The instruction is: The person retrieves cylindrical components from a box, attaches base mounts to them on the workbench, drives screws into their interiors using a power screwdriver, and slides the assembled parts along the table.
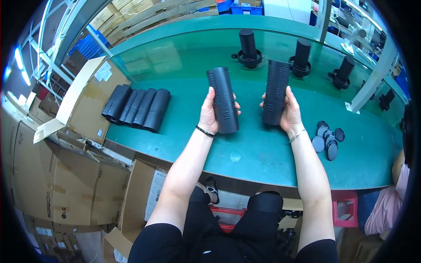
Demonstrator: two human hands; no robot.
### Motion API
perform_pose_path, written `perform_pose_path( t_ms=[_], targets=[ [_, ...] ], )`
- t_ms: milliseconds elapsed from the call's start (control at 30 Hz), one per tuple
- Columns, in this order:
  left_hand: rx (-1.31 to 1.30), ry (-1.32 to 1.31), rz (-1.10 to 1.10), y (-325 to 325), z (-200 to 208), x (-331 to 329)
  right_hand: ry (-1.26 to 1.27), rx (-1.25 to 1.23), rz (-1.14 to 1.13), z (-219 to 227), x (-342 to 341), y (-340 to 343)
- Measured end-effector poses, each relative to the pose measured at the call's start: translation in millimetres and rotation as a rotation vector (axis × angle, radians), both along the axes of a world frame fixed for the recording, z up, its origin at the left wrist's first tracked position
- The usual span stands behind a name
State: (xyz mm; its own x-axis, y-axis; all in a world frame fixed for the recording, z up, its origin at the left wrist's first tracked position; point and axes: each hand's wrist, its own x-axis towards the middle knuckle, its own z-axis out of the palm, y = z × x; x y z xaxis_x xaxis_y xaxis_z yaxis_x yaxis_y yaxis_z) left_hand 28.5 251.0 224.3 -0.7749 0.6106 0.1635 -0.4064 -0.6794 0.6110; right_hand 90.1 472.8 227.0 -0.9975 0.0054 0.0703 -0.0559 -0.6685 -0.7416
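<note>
My left hand (211,113) is closed round a black slotted plastic cylinder (223,101), held near upright over the green table (188,151). In my right hand (289,113) is a second black slotted cylinder (275,93) of the same kind, tilted slightly the other way. The two cylinders are apart. Left of them, several black cylinders (151,109) lie side by side on the table. Several small round black caps (325,139) sit in a loose pile to the right of my right forearm.
An open cardboard box (87,98) stands at the table's left end. Along the back are several black cylinders on round bases (250,55). A metal post (377,70) rises at the right. Another person in pink (386,210) sits at the right edge, near a red stool (345,209).
</note>
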Motion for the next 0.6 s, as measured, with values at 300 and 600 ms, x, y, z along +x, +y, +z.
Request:
perform_pose_path(
  t_ms=[300,600],
  targets=[
    [-0.071,0.012,0.056,-3,2,0,0.055,0.026,0.04,0,-5,-4],
    [-0.673,0.311,0.353,-41,39,-3,0.037,0.243,0.006,-2,4,-2]
  ],
)
